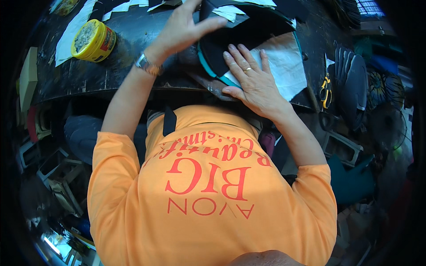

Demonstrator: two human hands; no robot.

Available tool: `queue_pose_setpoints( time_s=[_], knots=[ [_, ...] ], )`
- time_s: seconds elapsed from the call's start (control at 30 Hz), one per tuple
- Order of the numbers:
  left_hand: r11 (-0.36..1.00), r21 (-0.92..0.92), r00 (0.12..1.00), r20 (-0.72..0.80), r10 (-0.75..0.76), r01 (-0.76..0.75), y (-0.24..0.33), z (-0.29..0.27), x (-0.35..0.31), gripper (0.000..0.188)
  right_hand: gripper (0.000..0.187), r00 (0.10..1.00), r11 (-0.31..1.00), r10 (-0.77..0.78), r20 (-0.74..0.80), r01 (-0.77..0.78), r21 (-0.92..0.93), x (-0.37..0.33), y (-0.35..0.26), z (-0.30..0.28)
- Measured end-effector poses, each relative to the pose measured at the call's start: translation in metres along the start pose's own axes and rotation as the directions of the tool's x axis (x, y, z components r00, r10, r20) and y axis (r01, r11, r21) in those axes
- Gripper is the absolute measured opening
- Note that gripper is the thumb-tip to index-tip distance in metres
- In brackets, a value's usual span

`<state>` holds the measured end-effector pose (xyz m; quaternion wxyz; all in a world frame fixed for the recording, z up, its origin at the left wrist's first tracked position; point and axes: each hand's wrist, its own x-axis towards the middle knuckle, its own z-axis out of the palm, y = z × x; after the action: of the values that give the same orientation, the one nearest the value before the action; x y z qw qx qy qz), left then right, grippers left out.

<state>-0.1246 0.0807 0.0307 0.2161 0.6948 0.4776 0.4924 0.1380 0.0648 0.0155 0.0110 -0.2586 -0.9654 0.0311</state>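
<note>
— Head view: what is seen lowest in the frame?
— An orange shirt [208, 195]; above it, the right hand [253, 82] is pressed flat, fingers spread, on white paper [284, 66] at upper centre.
— And farther up?
— The black piece [242, 37] is touched by the left hand [179, 31], fingers spread; a yellow tin [94, 41] is seen upper left.

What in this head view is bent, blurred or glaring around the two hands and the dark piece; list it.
Head view: fisheye bends the dark worktable edge and blackens the corners; left hand is slightly motion-soft, right hand is sharp, flat on the white sheet; the black piece loses detail in shadow; soft sheen on the yellow tub.
</note>
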Motion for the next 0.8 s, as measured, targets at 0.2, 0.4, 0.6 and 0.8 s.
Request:
queue_pose_setpoints(
  time_s=[0.2,0.4,0.6,0.8],
  knots=[
    [0.986,-0.08,0.987,0.09,-0.136,0.143,-0.007,0.011,0.03,0.062,0.071,0.983,0.986,0.011,-0.184,0.02,0.166,-0.013,0.002,-0.006],
    [0.977,0.054,0.978,0.033,0.207,-0.208,-0.019,0.001,0.002,0.05,0.047,0.745,0.882,0.471,-0.472,-0.408,0.236,-0.088,0.071,-0.02],
    [0.992,0.037,0.992,-0.029,0.125,-0.124,-0.02,0.002,-0.006,0.049,0.035,0.756,0.801,0.572,-0.318,-0.599,0.015,-0.123,0.126,0.016],
    [0.991,0.041,0.991,-0.001,0.13,-0.13,-0.015,-0.001,-0.005,0.05,0.043,0.584,0.628,0.706,-0.4,-0.256,0.735,-0.082,0.109,-0.054]
  ],
)
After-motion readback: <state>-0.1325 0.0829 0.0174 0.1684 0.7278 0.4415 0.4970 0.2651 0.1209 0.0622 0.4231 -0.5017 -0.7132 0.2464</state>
